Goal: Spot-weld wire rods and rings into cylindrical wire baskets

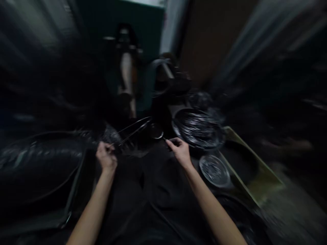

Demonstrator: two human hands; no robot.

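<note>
In dim, blurred light, my left hand (107,157) is closed on the near end of a long thin bent metal piece (135,130), which slants up and to the right. My right hand (181,151) pinches the dark end of a small round-headed piece (156,131) with a shiny rim. The heads of both pieces come close to each other in the middle; whether they touch I cannot tell. To the right of my right hand stands a large round bowl (176,131) filled with shiny thin metal pieces. Below it sits a smaller clear dish (227,175) with similar small pieces.
A machine with a pale upright part (127,73) stands ahead against a green panel (150,30). At left is a big covered round container (38,160) in a frame. A yellowish tray (265,180) lies at right. Dark cloth (158,204) covers my lap.
</note>
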